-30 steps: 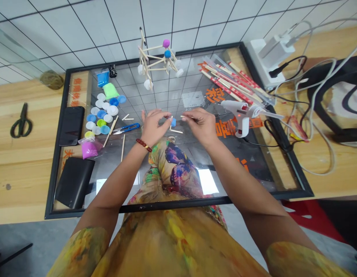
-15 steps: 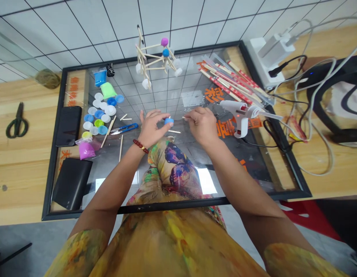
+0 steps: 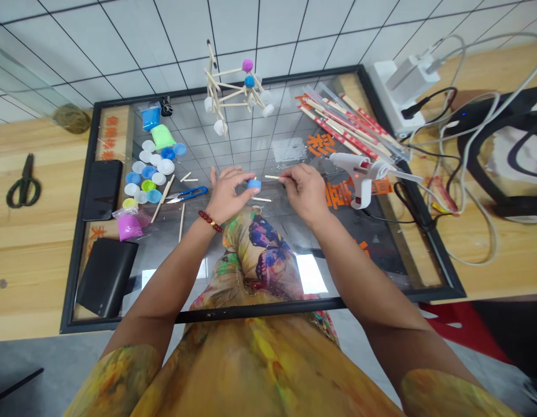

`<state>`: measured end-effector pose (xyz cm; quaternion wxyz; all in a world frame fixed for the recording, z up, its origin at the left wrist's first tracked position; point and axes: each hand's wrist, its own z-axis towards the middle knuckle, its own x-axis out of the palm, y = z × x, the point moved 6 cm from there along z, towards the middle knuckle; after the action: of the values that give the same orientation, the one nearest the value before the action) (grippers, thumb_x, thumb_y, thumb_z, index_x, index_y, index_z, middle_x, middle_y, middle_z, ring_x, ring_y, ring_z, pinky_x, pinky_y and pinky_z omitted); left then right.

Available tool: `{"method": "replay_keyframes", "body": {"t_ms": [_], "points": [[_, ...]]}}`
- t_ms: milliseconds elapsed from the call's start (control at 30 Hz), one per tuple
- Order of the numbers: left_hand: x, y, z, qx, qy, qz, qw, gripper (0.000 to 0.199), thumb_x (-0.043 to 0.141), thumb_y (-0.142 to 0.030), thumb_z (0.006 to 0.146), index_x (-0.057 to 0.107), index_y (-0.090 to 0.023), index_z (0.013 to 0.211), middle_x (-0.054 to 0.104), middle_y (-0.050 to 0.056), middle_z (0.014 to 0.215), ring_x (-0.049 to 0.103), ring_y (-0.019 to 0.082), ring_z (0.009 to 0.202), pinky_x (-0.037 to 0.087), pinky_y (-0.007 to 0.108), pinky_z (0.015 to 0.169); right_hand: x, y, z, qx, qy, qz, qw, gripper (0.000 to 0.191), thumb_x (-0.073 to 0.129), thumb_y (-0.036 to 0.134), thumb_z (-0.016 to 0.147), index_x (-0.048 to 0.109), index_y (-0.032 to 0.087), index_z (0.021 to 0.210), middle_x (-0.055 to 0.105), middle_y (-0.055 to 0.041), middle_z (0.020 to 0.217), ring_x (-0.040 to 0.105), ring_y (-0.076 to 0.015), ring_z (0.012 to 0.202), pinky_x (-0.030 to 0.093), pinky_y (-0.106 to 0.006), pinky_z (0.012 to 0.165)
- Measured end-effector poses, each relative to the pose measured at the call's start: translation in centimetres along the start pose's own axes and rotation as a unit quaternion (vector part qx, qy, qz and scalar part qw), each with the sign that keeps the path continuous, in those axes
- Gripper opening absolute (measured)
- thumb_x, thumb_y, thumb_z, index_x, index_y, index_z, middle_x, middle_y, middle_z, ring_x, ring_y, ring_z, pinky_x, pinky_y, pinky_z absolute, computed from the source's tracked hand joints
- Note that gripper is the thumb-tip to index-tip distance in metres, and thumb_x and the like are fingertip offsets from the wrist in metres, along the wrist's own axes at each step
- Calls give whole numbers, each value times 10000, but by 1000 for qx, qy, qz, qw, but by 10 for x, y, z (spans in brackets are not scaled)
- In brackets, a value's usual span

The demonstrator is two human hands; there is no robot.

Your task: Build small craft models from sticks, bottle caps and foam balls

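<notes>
Between thumb and fingers, my left hand (image 3: 230,191) pinches a small blue bottle cap (image 3: 254,183) low over the glass. My right hand (image 3: 305,188) grips a short wooden stick (image 3: 272,177) by one end; its other end points left toward the cap, a small gap apart. Just below the cap lies another short stick (image 3: 262,200). Blue-handled thread snips (image 3: 192,193) rest left of my left hand, with several cut sticks around them. Behind my hands stands a frame of sticks (image 3: 231,87) with pink, blue and white balls at its joints.
A white glue gun (image 3: 359,174) sits right of my right hand, its cord trailing toward a power strip (image 3: 398,98). Bundled chopsticks (image 3: 346,121) lie behind it. On the left are several bottle caps (image 3: 147,185), clay bags (image 3: 129,227), a phone (image 3: 102,190) and scissors (image 3: 24,184).
More of the stick in my right hand now shows, reaching out leftward from the fingertips toward the cap. My left hand has stayed nearly still with the cap.
</notes>
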<state>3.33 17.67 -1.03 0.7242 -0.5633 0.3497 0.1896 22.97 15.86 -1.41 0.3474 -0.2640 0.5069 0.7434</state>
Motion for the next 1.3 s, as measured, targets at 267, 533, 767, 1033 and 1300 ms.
{"method": "replay_keyframes", "body": {"t_ms": [267,533,767,1033,1300], "points": [[0,-3,-1,-5,14,25,1000,291,735,-386,820,741,-305,1100,751,34,1186,539,305,1342,18,619,1256,12,9,2,-25,-13,-4,1000,202,525,249,937,715,219,876,706,-72,876,613,-254,869,463,-389,823],[0,-2,0,-12,19,25,999,333,745,-405,794,741,-301,1110,747,36,1201,530,316,1354,25,617,1256,14,16,1,-67,13,9,998,208,509,269,959,705,218,913,708,-84,933,620,-262,918,471,-415,866],[-2,-2,-1,-10,13,5,1000,324,767,-370,778,741,-294,1092,755,42,1179,539,310,1343,22,619,1250,3,8,5,-2,-29,228,973,281,517,340,965,653,263,1198,654,-55,965,630,-226,912,534,-432,889],[-1,-2,0,-9,11,-1,1000,325,777,-356,766,744,-295,1084,753,47,1187,542,308,1343,8,628,1250,12,0,8,171,37,578,797,488,824,417,747,598,348,1174,664,60,746,624,-142,658,615,-391,766],[-1,-3,-1,-17,18,10,1000,322,763,-361,778,745,-300,1094,741,47,1221,538,306,1356,11,621,1259,14,-8,8,205,40,594,777,382,862,386,678,631,344,979,729,65,755,686,-165,670,634,-419,787]]}}
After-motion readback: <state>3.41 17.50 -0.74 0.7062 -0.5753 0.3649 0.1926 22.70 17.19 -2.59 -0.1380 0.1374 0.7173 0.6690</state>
